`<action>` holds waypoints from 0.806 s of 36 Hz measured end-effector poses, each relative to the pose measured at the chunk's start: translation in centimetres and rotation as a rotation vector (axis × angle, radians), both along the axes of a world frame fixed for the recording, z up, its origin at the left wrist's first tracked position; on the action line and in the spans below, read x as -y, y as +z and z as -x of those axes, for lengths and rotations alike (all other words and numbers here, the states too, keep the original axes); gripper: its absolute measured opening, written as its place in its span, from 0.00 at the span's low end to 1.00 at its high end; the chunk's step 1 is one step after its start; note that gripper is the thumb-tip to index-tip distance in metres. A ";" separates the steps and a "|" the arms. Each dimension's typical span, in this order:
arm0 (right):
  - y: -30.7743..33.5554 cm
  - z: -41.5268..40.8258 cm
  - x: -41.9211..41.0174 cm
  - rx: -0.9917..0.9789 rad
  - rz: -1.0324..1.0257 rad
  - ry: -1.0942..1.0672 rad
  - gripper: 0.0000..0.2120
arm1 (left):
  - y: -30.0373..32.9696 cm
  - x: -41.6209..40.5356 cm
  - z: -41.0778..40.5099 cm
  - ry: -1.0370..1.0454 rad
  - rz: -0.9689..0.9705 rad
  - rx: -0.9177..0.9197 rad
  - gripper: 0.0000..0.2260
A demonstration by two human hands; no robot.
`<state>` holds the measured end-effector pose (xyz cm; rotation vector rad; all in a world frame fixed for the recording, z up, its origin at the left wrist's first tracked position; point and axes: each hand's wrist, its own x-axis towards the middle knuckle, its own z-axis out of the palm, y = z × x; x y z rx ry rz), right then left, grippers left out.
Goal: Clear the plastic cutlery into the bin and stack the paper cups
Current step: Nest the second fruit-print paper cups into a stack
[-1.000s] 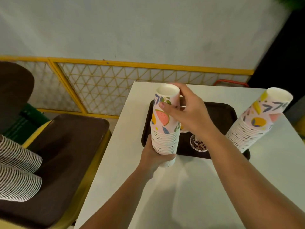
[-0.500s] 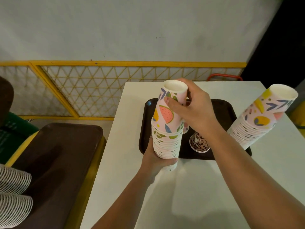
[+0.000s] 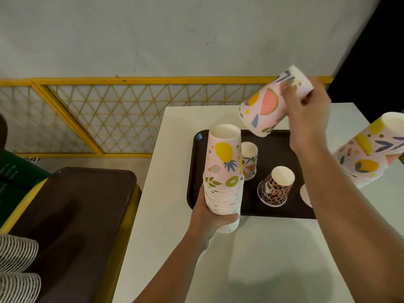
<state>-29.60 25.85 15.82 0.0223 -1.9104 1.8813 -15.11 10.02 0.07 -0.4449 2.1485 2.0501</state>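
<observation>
Head view: left hand [image 3: 207, 217] fingers wrap the cup stack [image 3: 224, 173]; right hand [image 3: 306, 110] fingers pinch a blurred, tilted cup [image 3: 265, 110]; another stack [image 3: 371, 154] is cut off at the table's right edge.

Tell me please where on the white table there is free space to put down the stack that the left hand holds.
The white table is bare in front of the brown tray, between the two forearms, and in the strip left of the tray. The tray is crowded: a leopard cup, a small fruit cup, cup rims at its right. The left hand grips the stack.
</observation>
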 end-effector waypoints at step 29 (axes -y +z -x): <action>-2.1 -8.0 0.4 0.190 -0.477 0.521 0.25 | 1.1 -2.4 -0.8 -0.076 -0.019 -0.009 0.45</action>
